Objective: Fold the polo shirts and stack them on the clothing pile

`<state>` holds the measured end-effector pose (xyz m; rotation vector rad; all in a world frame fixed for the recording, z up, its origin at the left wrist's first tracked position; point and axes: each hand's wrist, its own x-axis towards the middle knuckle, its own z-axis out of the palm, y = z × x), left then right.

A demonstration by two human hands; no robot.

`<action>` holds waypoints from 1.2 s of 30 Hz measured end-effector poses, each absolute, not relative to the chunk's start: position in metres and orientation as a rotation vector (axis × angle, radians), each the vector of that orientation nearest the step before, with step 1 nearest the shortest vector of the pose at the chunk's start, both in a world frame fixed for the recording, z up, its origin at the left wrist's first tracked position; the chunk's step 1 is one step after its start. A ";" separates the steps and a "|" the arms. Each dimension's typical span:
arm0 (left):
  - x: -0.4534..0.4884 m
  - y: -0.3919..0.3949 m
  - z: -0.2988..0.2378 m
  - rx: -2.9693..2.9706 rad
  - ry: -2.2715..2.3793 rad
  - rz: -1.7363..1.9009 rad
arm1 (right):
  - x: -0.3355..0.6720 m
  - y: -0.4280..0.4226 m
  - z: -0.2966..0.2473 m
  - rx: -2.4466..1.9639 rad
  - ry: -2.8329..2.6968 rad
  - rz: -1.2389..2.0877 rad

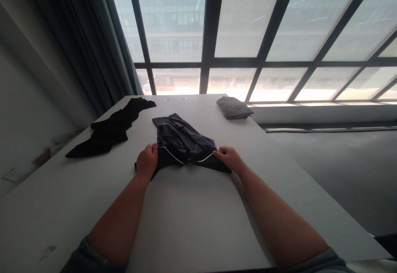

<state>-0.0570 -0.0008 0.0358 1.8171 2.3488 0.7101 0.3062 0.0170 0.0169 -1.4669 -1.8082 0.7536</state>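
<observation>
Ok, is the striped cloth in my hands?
No, the striped cloth lies beyond the dark shirt held by the left hand and right hand.

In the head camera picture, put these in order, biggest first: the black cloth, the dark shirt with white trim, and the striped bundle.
1. Black cloth and dark shirt with white trim: they look about alike, so I won't rank them.
2. Striped bundle: looks smallest, but it lies farthest away, so that's unsure.
</observation>
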 end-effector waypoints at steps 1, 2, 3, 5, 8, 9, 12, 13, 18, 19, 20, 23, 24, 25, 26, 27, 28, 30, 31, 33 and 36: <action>-0.058 -0.001 0.036 1.799 2.361 0.735 | 0.306 0.017 0.017 -1.419 -1.847 0.785; -0.058 -0.001 0.036 1.785 2.371 0.757 | 0.306 0.017 0.017 -1.368 -1.895 0.808; -0.059 -0.001 0.036 1.771 2.381 0.777 | 0.306 0.017 0.016 -1.322 -1.940 0.817; -0.061 0.000 0.035 1.738 2.398 0.806 | 0.306 0.017 0.015 -1.271 -1.983 0.790; -0.061 0.003 0.032 1.715 2.398 0.816 | 0.305 0.020 0.009 -1.332 -1.914 0.653; -0.061 0.004 0.031 1.729 2.386 0.802 | 0.306 0.022 0.007 -1.363 -1.884 0.608; -0.060 0.005 0.028 1.839 2.297 0.735 | 0.306 0.025 0.004 -1.427 -1.815 0.492; -0.059 0.005 0.026 1.879 2.257 0.716 | 0.306 0.024 0.005 -1.432 -1.803 0.446; -0.058 0.001 0.025 1.936 2.128 0.675 | 0.296 0.012 0.021 -1.451 -1.948 0.112; -0.057 0.001 0.025 1.943 2.117 0.659 | 0.294 0.008 0.024 -1.476 -1.995 0.078; -0.057 0.000 0.026 1.952 2.110 0.637 | 0.291 0.005 0.026 -1.515 -2.036 0.067; -0.054 -0.002 0.029 1.966 2.096 0.571 | 0.287 -0.003 0.026 -1.720 -2.118 0.103; -0.054 -0.002 0.029 1.961 2.094 0.559 | 0.287 -0.003 0.024 -1.798 -2.134 0.123; -0.053 -0.003 0.029 1.955 2.093 0.553 | 0.288 -0.004 0.022 -1.865 -2.144 0.144; -0.053 -0.002 0.029 1.948 2.092 0.552 | 0.289 -0.003 0.020 -1.914 -2.148 0.168; -0.054 -0.002 0.028 1.944 2.091 0.553 | 0.290 -0.002 0.019 -1.948 -2.143 0.190; -0.054 -0.002 0.028 1.941 2.091 0.552 | 0.291 -0.001 0.018 -1.964 -2.133 0.209; -0.054 -0.001 0.026 1.934 2.096 0.549 | 0.293 0.001 0.017 -1.975 -2.104 0.231; -0.054 -0.001 0.026 1.931 2.100 0.552 | 0.294 0.001 0.017 -1.980 -2.090 0.233; -0.053 -0.001 0.026 1.926 2.103 0.560 | 0.295 0.001 0.018 -2.005 -2.085 0.213; -0.052 -0.001 0.027 1.924 2.095 0.584 | 0.296 -0.003 0.020 -2.074 -2.111 0.173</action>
